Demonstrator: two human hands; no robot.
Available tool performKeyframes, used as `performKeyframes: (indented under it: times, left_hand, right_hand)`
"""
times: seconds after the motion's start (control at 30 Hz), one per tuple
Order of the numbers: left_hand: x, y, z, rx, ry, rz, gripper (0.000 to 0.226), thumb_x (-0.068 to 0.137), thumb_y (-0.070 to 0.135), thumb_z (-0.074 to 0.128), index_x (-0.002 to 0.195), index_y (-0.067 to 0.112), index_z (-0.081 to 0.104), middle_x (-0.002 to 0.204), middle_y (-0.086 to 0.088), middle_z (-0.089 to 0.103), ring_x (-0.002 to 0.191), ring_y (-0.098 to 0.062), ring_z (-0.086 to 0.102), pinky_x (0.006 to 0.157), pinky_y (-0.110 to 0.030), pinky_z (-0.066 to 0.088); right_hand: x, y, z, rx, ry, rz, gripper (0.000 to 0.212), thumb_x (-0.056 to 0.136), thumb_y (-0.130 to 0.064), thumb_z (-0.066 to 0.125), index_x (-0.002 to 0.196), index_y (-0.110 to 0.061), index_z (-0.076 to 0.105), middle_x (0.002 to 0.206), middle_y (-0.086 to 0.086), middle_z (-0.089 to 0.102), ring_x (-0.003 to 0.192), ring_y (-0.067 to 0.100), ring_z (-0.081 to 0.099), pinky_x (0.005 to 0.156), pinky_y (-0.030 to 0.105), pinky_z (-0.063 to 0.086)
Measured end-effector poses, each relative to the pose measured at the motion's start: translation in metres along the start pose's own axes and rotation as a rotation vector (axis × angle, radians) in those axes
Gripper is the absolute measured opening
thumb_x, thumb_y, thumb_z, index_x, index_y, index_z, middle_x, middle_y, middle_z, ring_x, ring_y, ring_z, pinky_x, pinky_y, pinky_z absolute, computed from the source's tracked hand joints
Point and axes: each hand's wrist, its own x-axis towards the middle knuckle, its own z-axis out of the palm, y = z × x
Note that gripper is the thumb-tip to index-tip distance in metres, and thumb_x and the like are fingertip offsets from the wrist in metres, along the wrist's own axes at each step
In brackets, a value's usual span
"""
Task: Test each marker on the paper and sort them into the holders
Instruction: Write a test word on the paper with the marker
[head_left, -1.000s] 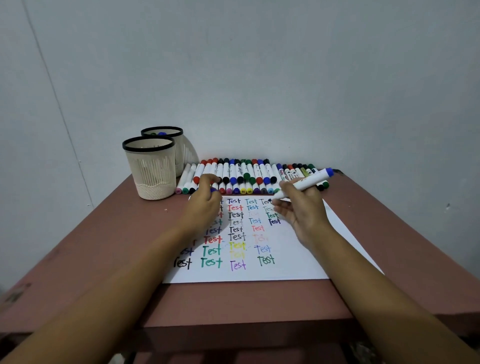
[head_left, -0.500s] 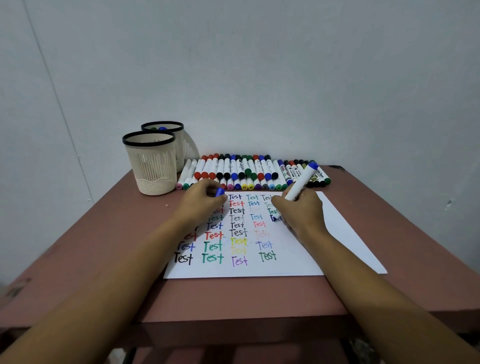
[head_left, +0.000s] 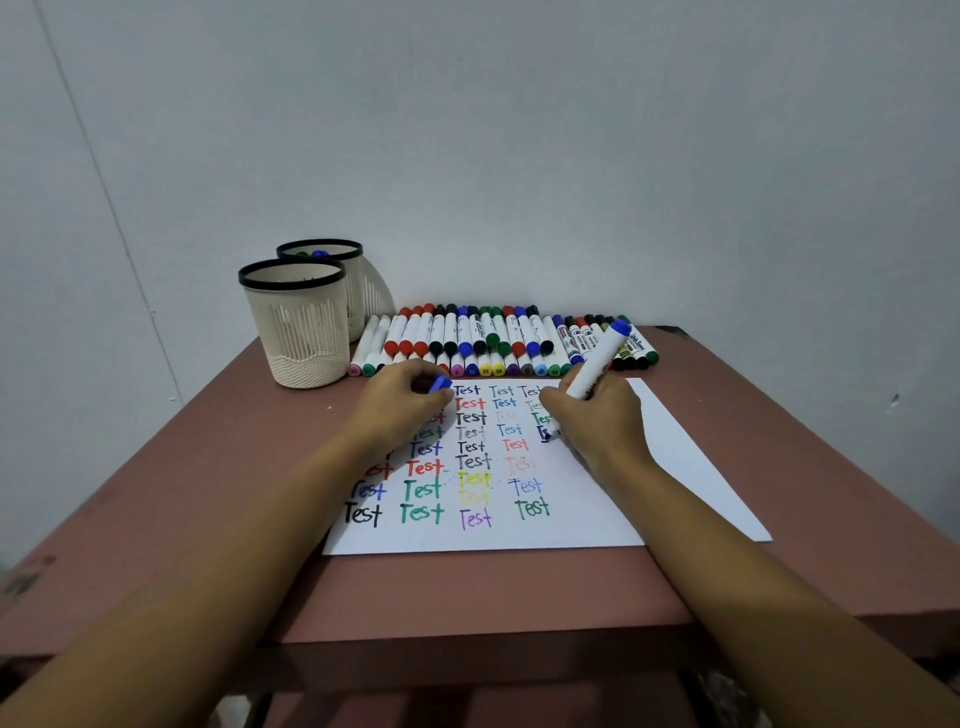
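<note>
Right hand (head_left: 597, 423) pinches marker (head_left: 598, 362): smooth white round barrel, blue end plug. Long axis tilted, plug up toward far-right, tip down on paper (head_left: 675, 467) at dark-blue scrawl; tip mostly hidden by fingers. Left hand (head_left: 402, 402) rests on paper, fingers curled round blue cap (head_left: 441, 383), covers left column words. Row of markers (head_left: 493, 338) lies along far paper edge, barrels pointing near-far. Near holder (head_left: 298, 332), far holder (head_left: 366, 293): cream ribbed plastic, black rims, far-left on reddish table (head_left: 208, 493); far one half hidden.
</note>
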Motion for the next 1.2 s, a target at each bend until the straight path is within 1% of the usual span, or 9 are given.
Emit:
performKeyframes:
  times: [0.1, 0.2, 0.3, 0.47, 0.6, 0.77, 0.93, 1.07, 1.2]
  left_hand:
    - [0.0001, 0.0003, 0.0001, 0.009, -0.001, 0.009, 0.029, 0.090, 0.019, 0.060, 0.118, 0.012, 0.060, 0.099, 0.004, 0.057, 0.077, 0.000, 0.049, 0.055, -0.002, 0.036]
    - [-0.0002, 0.0005, 0.0005, 0.014, -0.006, 0.004, 0.029, 0.090, 0.020, 0.060, 0.118, 0.013, 0.060, 0.098, 0.005, 0.056, 0.076, 0.001, 0.050, 0.056, -0.003, 0.034]
    - [-0.0006, 0.0005, 0.0001, 0.027, -0.007, 0.005, 0.029, 0.090, 0.021, 0.060, 0.118, 0.013, 0.060, 0.099, 0.004, 0.057, 0.087, -0.007, 0.052, 0.060, -0.004, 0.033]
    - [-0.0003, -0.0006, 0.0000, 0.035, -0.009, 0.003, 0.030, 0.090, 0.020, 0.060, 0.118, 0.013, 0.060, 0.102, 0.003, 0.058, 0.090, -0.008, 0.052, 0.061, -0.004, 0.034]
    - [0.0005, -0.0009, 0.0007, 0.040, -0.009, 0.011, 0.029, 0.090, 0.020, 0.060, 0.117, 0.013, 0.060, 0.104, 0.002, 0.059, 0.090, -0.009, 0.053, 0.062, -0.006, 0.035]
    - [-0.0002, 0.0000, 0.0001, 0.055, -0.003, 0.016, 0.029, 0.089, 0.021, 0.060, 0.117, 0.013, 0.061, 0.100, 0.004, 0.057, 0.091, -0.010, 0.053, 0.064, -0.013, 0.037]
    - [-0.0007, -0.0002, 0.0003, 0.054, -0.009, 0.009, 0.030, 0.090, 0.021, 0.060, 0.119, 0.013, 0.060, 0.100, 0.005, 0.055, 0.091, -0.009, 0.051, 0.062, -0.006, 0.034]
    - [-0.0009, 0.0008, -0.0001, 0.053, -0.015, 0.007, 0.030, 0.090, 0.020, 0.059, 0.119, 0.013, 0.059, 0.101, 0.005, 0.055, 0.091, -0.008, 0.051, 0.062, -0.006, 0.033]
    - [-0.0005, 0.0010, -0.0001, 0.045, -0.023, 0.008, 0.031, 0.090, 0.020, 0.059, 0.120, 0.013, 0.058, 0.101, 0.005, 0.055, 0.091, -0.008, 0.051, 0.062, -0.005, 0.033]
  right_hand:
    - [-0.0013, -0.0012, 0.0002, -0.042, -0.033, -0.020, 0.017, 0.079, -0.011, 0.066, 0.070, -0.014, 0.052, 0.065, 0.002, 0.055, 0.051, 0.012, 0.052, 0.047, 0.026, 0.045]
    - [-0.0015, -0.0012, 0.0005, -0.080, -0.061, -0.025, 0.017, 0.079, -0.012, 0.067, 0.072, -0.013, 0.052, 0.067, 0.002, 0.055, 0.058, 0.014, 0.054, 0.056, 0.030, 0.052]
    - [-0.0004, -0.0010, 0.0000, -0.051, -0.061, 0.007, 0.018, 0.079, -0.011, 0.067, 0.071, -0.013, 0.051, 0.067, 0.003, 0.055, 0.058, 0.015, 0.054, 0.053, 0.027, 0.049]
    - [0.0006, -0.0028, -0.0027, 0.079, 0.041, 0.036, 0.021, 0.080, -0.008, 0.065, 0.069, -0.014, 0.049, 0.064, 0.002, 0.050, 0.051, 0.013, 0.047, 0.048, 0.025, 0.040]
    - [-0.0019, -0.0032, -0.0008, -0.065, -0.022, -0.007, 0.019, 0.079, -0.011, 0.066, 0.069, -0.014, 0.050, 0.067, 0.001, 0.054, 0.060, 0.015, 0.054, 0.062, 0.033, 0.053]
    - [-0.0020, -0.0036, -0.0008, -0.101, 0.004, -0.038, 0.018, 0.080, -0.012, 0.065, 0.069, -0.013, 0.050, 0.066, -0.001, 0.053, 0.059, 0.013, 0.050, 0.058, 0.028, 0.046]
    - [-0.0034, -0.0036, -0.0011, -0.100, -0.040, -0.018, 0.015, 0.080, -0.013, 0.066, 0.073, -0.012, 0.052, 0.070, 0.002, 0.056, 0.061, 0.015, 0.054, 0.053, 0.025, 0.046]
    - [-0.0044, -0.0040, -0.0011, -0.109, 0.018, -0.056, 0.022, 0.083, -0.012, 0.064, 0.068, -0.015, 0.048, 0.066, -0.002, 0.051, 0.058, 0.010, 0.049, 0.051, 0.021, 0.039]
    - [-0.0050, -0.0031, 0.0003, -0.113, 0.038, -0.074, 0.015, 0.083, -0.013, 0.065, 0.076, -0.011, 0.052, 0.066, -0.004, 0.051, 0.058, 0.008, 0.048, 0.053, 0.020, 0.038]
